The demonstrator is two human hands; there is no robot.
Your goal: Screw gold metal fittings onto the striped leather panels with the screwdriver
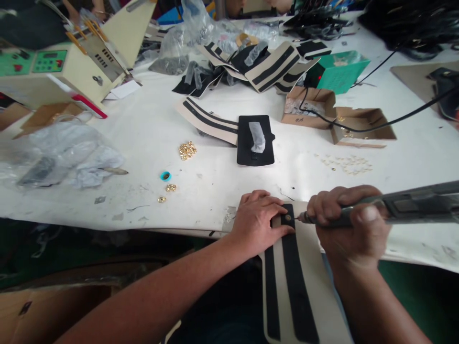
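Note:
A beige panel with black stripes (297,291) lies over the table's front edge, its lower part hanging toward me. My left hand (254,220) holds its upper end down, thumb and forefinger on either side of a small round metal fitting (288,218) on a black tab. In my right hand (353,222) is a grey electric screwdriver (423,203), fingers wrapped round its body. It lies nearly level, and its thin bit points left, close to the fitting; whether it touches cannot be made out.
Gold-coloured metal parts (187,150) lie in small piles beside a blue cap (165,176). Behind are a black flap piece (255,155), stacked striped panels (274,67), cardboard boxes (366,138) and a green box (339,76). A black cable (405,114) crosses the right side. A machine (75,67) stands far left.

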